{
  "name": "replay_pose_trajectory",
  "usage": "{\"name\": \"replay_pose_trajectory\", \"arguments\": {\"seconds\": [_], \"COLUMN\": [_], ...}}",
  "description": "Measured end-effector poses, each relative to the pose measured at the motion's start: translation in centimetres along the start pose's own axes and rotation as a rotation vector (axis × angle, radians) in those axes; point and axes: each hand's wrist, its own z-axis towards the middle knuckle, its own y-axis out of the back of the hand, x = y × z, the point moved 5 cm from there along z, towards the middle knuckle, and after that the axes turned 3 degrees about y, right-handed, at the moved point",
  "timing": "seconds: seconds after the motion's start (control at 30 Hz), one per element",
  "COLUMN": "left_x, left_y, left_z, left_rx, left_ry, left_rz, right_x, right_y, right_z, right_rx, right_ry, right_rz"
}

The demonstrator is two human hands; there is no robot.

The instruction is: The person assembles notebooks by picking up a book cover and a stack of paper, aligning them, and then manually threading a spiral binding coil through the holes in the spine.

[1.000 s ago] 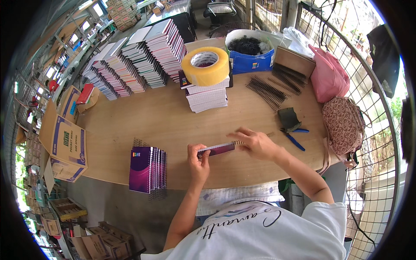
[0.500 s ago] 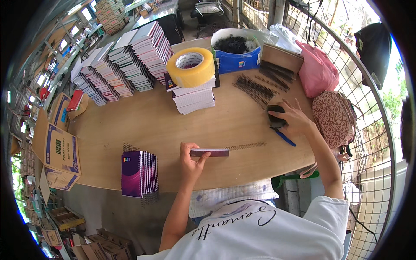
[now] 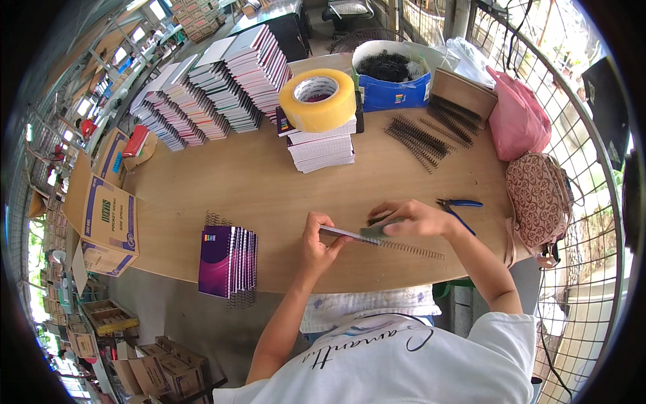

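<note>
Right now I see my left hand (image 3: pixel 316 244) pinching a thin purple-edged notebook (image 3: pixel 344 233) at the wooden table's (image 3: pixel 222 195) six o'clock edge, right hand (image 3: pixel 409 219) closed on a dark block (image 3: pixel 374 231) against it.

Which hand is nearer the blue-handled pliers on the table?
Right. The right hand lies just left of the blue-handled pliers; the left hand is farther left, holding the notebook.

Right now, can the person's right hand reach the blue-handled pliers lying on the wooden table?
Probably yes. The right hand is holding a small dark tool on the notebook; the blue-handled pliers lie just beside it on bare wooden table, nothing between them.
</note>
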Motion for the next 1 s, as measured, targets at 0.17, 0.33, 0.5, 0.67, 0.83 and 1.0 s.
{"name": "replay_pose_trajectory", "arguments": {"seconds": [0.17,0.33,0.5,0.67,0.83,1.0], "left_x": [-0.2,-0.2,-0.6,1.8,3.0,2.5], "left_y": [-0.6,-0.5,-0.8,1.0,1.3,1.1], "left_z": [0.0,-0.3,-0.3,-0.7,-0.5,-0.5], "left_rx": [-0.025,0.034,0.041,-0.057,0.028,0.006], "left_ry": [0.008,0.034,0.036,0.197,0.325,0.362], "left_rz": [-0.002,-0.048,-0.030,-0.663,-0.688,-0.712], "right_x": [1.5,1.6,1.4,1.8,1.5,2.8], "right_y": [0.8,-0.3,-0.8,0.2,-0.8,-1.1], "right_z": [-0.2,0.7,1.3,1.5,2.5,3.1], "right_rx": [-0.178,-0.124,-0.101,-0.281,-0.203,-0.152], "right_ry": [-0.079,-0.028,0.124,0.059,0.013,-0.030], "right_rz": [0.126,-0.052,0.029,0.270,-0.135,-0.060]}}
